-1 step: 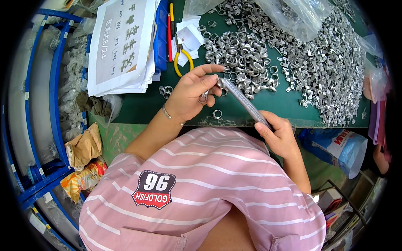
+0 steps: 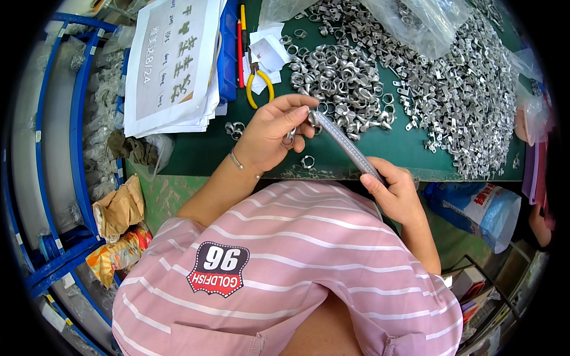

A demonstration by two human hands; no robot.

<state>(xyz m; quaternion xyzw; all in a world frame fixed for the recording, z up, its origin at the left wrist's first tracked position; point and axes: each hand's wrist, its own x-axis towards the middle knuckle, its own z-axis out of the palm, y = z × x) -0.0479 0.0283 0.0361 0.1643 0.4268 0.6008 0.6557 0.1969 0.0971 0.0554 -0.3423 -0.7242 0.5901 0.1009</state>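
Note:
My right hand (image 2: 392, 188) is closed round the thicker end of a grey tapered ring mandrel (image 2: 344, 143) with graduated marks along it. The mandrel slants up and left to my left hand (image 2: 267, 130). There my thumb and index finger pinch a silver metal ring (image 2: 313, 118) at the mandrel's thin tip; fingers partly hide how far it sits on. A second ring (image 2: 289, 138) shows under the curled fingers of the same hand. One loose ring (image 2: 307, 161) lies near the table edge, and a few rings (image 2: 235, 129) lie beside my left wrist.
Beyond my hands is a heap of rings (image 2: 338, 83), beside a wide pile of small tabbed metal parts (image 2: 469, 107). A plastic bag (image 2: 415, 26) covers part of it. Yellow-handled pliers (image 2: 272, 89), a red pen (image 2: 240, 53), a blue bin (image 2: 229, 65) and papers (image 2: 136, 113) stand left.
My left index finger has dipped slightly toward the mandrel's tip. My right hand and the mandrel look nearly unmoved.

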